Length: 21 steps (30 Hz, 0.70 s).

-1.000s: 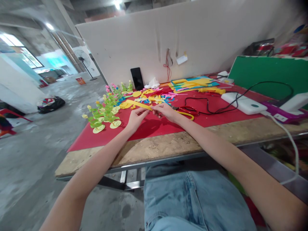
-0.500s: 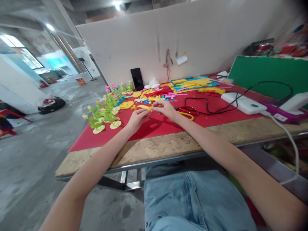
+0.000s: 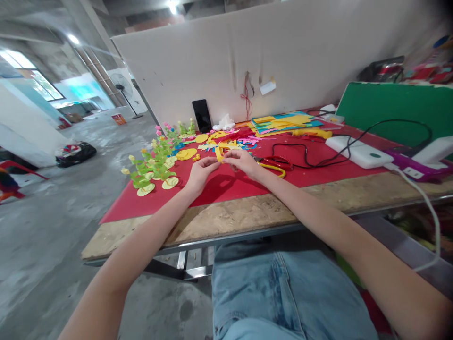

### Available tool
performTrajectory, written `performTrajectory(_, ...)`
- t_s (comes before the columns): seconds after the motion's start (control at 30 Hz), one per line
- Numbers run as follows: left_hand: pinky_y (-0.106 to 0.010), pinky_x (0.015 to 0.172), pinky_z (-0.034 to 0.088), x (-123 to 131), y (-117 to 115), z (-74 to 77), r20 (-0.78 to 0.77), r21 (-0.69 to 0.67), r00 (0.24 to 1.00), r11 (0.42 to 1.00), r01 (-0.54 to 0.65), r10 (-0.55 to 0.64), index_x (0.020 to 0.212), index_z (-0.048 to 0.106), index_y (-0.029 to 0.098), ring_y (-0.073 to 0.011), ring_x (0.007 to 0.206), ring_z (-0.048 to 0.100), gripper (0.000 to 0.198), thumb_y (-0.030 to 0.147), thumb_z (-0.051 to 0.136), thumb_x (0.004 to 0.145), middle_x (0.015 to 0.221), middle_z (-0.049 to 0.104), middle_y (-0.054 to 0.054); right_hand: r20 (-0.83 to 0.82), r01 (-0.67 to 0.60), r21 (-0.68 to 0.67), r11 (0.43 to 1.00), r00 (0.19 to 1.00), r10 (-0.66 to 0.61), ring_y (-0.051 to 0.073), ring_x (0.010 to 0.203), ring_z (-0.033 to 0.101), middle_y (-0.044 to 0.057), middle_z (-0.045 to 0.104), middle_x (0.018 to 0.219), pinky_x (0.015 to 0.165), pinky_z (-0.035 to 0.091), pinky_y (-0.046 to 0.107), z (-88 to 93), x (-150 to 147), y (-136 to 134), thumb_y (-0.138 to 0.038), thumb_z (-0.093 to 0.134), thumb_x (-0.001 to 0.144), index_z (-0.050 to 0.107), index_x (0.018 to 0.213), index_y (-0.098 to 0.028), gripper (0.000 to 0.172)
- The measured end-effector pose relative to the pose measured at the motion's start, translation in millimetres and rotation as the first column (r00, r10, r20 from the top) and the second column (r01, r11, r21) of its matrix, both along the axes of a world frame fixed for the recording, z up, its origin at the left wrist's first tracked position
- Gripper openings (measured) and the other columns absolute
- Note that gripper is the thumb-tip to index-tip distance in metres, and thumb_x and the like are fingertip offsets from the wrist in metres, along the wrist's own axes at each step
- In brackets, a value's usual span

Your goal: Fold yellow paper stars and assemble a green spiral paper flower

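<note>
Both my hands meet over the red mat (image 3: 226, 186) and pinch a narrow yellow paper strip (image 3: 220, 153) between them. My left hand (image 3: 200, 172) grips its lower end with closed fingers. My right hand (image 3: 244, 163) pinches it from the right side. The strip stands bent upward from my fingertips. Red-and-yellow scissors (image 3: 276, 164) lie just right of my right hand. A heap of coloured paper scraps (image 3: 230, 139) lies behind the hands.
Green paper plants on yellow discs (image 3: 154, 167) stand at the mat's left. Stacked coloured sheets (image 3: 283, 123), a black phone (image 3: 202, 115), a white power bank (image 3: 357, 153) with cables and a green board (image 3: 392, 111) sit at the back and right. The bench's chipboard edge (image 3: 247, 215) is near me.
The yellow strip, earlier stretched out leftward along the mat, is now drawn in and bent upward between my fingertips. Both hands stayed in nearly the same place.
</note>
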<state>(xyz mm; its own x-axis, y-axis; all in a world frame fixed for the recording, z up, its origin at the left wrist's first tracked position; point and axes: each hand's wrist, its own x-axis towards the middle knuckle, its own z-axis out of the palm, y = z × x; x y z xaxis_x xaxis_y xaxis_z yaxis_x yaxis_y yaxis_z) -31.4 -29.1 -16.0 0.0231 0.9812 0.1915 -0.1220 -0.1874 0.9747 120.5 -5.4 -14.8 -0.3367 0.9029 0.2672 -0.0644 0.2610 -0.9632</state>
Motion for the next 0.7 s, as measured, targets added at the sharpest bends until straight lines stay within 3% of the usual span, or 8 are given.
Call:
performTrajectory(0.13,-0.024,0.071,0.043,0.3,-2.2,1.7,0.013,-0.002,1.0,1.0,0.022,-0.022,0.07,0.063,0.015,-0.0087,0.063,0.055,0.025,0.023,0.075,0.05,0.066,0.062,0.002,0.01,-0.038,-0.076,0.996,0.999,0.039,0.003,0.041,0.04,-0.007,0.046,0.049,0.04,0.031,0.017,3.2,0.7,-2.4,-0.023,0.06,0.066,0.053,0.069,-0.013,0.013)
performTrajectory(0.47,-0.024,0.07,0.042,-5.8,0.6,2.5,-0.215,0.061,0.975,0.995,0.076,-0.062,0.073,0.061,0.015,-0.0102,0.065,0.055,0.024,0.027,0.073,0.056,0.068,0.062,0.002,0.006,-0.048,-0.006,0.999,0.999,0.048,0.004,0.039,0.037,-0.008,0.043,0.044,0.04,0.031,0.018,2.5,2.3,-0.5,-0.027,0.062,0.064,0.055,0.069,-0.013,0.016)
performTrajectory(0.57,-0.022,0.064,0.04,-4.9,-1.0,3.1,-0.364,0.127,0.93,0.986,0.105,-0.052,0.069,0.06,0.015,-0.01,0.062,0.052,0.02,0.033,0.067,0.063,0.064,0.059,0.002,-0.029,-0.033,-0.028,0.999,0.999,0.032,0.004,0.04,0.037,-0.007,0.045,0.047,0.04,0.03,0.018,2.8,1.9,-0.9,-0.026,0.062,0.063,0.055,0.071,-0.013,0.017)
performTrajectory(0.7,-0.022,0.061,0.038,-3.4,-2.5,2.1,-0.516,0.194,0.855,0.966,0.171,-0.048,0.062,0.059,0.015,-0.0106,0.059,0.049,0.031,0.044,0.057,0.072,0.06,0.057,0.001,-0.074,-0.025,-0.04,0.999,0.997,0.022,0.003,0.043,0.039,-0.006,0.048,0.051,0.042,0.029,0.018,3.6,1.9,-2.2,-0.027,0.063,0.062,0.054,0.072,-0.012,0.019)
